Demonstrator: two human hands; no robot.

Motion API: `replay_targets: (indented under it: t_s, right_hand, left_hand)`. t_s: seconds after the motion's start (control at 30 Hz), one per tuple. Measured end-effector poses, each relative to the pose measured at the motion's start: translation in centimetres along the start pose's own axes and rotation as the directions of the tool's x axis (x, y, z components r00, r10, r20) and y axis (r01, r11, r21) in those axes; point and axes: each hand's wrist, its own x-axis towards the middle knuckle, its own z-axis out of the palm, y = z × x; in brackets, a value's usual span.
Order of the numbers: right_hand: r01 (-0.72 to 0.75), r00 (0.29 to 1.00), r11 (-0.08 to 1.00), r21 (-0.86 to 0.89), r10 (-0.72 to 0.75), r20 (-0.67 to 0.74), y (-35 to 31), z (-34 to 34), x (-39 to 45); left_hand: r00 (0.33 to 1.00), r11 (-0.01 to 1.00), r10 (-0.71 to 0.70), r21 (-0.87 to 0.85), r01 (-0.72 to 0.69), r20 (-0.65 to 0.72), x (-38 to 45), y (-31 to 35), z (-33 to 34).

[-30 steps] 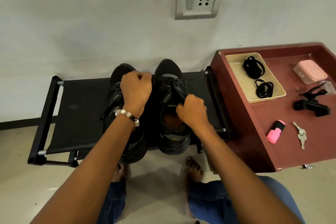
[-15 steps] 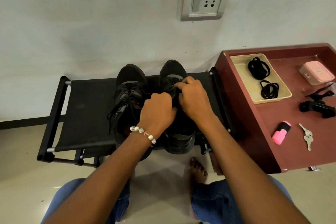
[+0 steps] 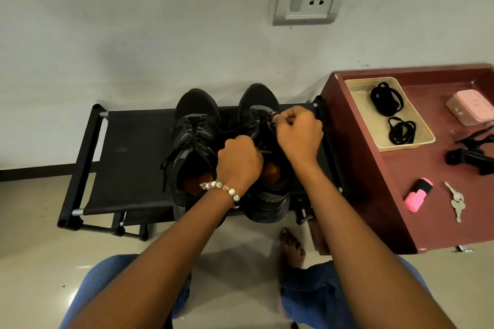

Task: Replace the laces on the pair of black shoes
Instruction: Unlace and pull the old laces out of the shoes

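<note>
Fingers (image 3: 290, 118) of the right hand (image 3: 299, 136) are curled and pinch the old lace (image 3: 263, 116) near the toe end of the right shoe (image 3: 260, 104); the left hand (image 3: 239, 161) is closed on the same lace near the shoe's opening. Unlacing of this shoe is judged to be under way, while the left shoe (image 3: 192, 125), just beside it, is laced throughout. Next, the lace must be drawn free eyelet by eyelet. Two coiled black laces (image 3: 386, 99) are held in the beige tray (image 3: 355, 99), well apart from the right shoe.
</note>
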Motion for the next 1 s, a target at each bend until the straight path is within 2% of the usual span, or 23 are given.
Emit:
replay_targets:
  t_s: [0.07,0.1,0.17,0.2,0.27,0.33,0.4,0.43,0.5,0.57,0.6,0.67,0.7,0.73,0.77,0.8,0.83,0.87,0.9,0.93,1.0]
  right_hand:
    - [-0.249,0.968,0.931,0.267,0.237,0.08,0.4,-0.2,0.9]
    - [-0.324,0.946,0.879,0.35,0.297,0.129,0.6,-0.3,1.1]
    - [-0.35,0.935,0.854,0.385,0.298,0.191,0.3,-0.8,1.2]
    - [-0.297,0.949,0.882,0.366,0.229,0.218,0.1,-1.1,1.1]
    - [-0.073,0.966,0.961,0.266,0.002,0.257,-0.4,-1.6,1.0]
    - [0.211,0.921,0.977,-0.026,-0.19,0.339,-0.4,-1.6,0.9]
    - [0.41,0.874,0.836,-0.365,-0.246,0.42,-0.4,-1.2,0.3]
    - [0.461,0.866,0.767,-0.446,-0.28,0.414,-0.3,-1.0,0.0]
    - [0.492,0.867,0.734,-0.468,-0.365,0.34,-0.4,-0.9,-0.4]
    - [0.448,0.89,0.818,-0.361,-0.373,0.262,-0.2,-0.8,-0.3]
    - [0.385,0.914,0.887,-0.253,-0.33,0.235,-0.2,-0.8,-0.3]
    - [0.192,0.965,0.979,0.066,-0.201,0.166,-0.5,-1.0,-0.1]
    - [0.071,0.983,0.958,0.279,-0.114,0.144,-0.9,-1.4,0.0]
    - [-0.055,0.988,0.863,0.501,-0.023,0.149,-1.2,-1.9,0.3]
    - [-0.177,0.979,0.709,0.682,0.058,0.194,-1.6,-2.5,0.5]
    - [-0.272,0.961,0.55,0.79,0.112,0.253,-1.8,-3.0,0.8]
    - [-0.333,0.943,0.438,0.835,0.147,0.299,-1.8,-3.3,1.0]
    - [-0.367,0.93,0.396,0.842,0.17,0.326,-1.7,-3.4,1.1]
    - [-0.375,0.927,0.418,0.828,0.182,0.327,-1.5,-3.2,1.2]
    - [-0.345,0.938,0.501,0.793,0.166,0.304,-1.3,-2.9,1.3]
    - [-0.147,0.972,0.816,0.559,0.013,0.236,-0.8,-2.2,1.3]
  left_hand:
    - [0.999,0.999,-0.037,-0.034,0.037,0.017,0.1,0.1,0.0]
    - [0.998,0.997,-0.055,-0.051,0.056,0.02,0.2,0.2,0.1]
    - [0.997,0.994,-0.069,-0.088,0.07,0.015,0.3,0.4,0.3]
    - [0.997,0.991,-0.073,-0.109,0.074,0.01,0.3,0.4,0.4]
    - [0.996,0.985,-0.092,-0.149,0.09,-0.003,0.4,0.4,0.5]
    - [0.993,0.978,-0.115,-0.178,0.112,-0.007,0.3,0.5,0.6]
    - [0.992,0.973,-0.128,-0.195,0.124,-0.008,0.1,0.6,0.5]
    - [0.991,0.97,-0.134,-0.206,0.129,-0.009,0.0,0.6,0.4]
    - [0.99,0.964,-0.141,-0.228,0.136,-0.007,-0.2,0.7,0.3]
    - [0.99,0.963,-0.141,-0.232,0.138,0.002,-0.3,0.7,0.1]
    - [0.99,0.962,-0.143,-0.234,0.141,0.006,-0.3,0.8,0.1]
    - [0.989,0.958,-0.147,-0.246,0.145,0.012,-0.2,0.7,0.1]
    - [0.989,0.956,-0.148,-0.255,0.146,0.013,-0.1,0.7,0.1]
    - [0.989,0.954,-0.149,-0.262,0.146,0.011,-0.1,0.6,0.2]
    - [0.989,0.952,-0.151,-0.266,0.148,0.01,0.0,0.6,0.2]
    - [0.988,0.951,-0.153,-0.269,0.15,0.008,0.0,0.6,0.3]
    - [0.988,0.95,-0.157,-0.271,0.152,0.005,0.1,0.5,0.4]
    - [0.987,0.95,-0.159,-0.273,0.154,0.002,0.1,0.5,0.4]
    - [0.987,0.949,-0.163,-0.275,0.157,0.001,0.1,0.5,0.4]
    - [0.986,0.948,-0.165,-0.276,0.159,0.001,0.0,0.5,0.4]
    - [0.987,0.951,-0.158,-0.269,0.153,0.003,0.0,0.6,0.2]
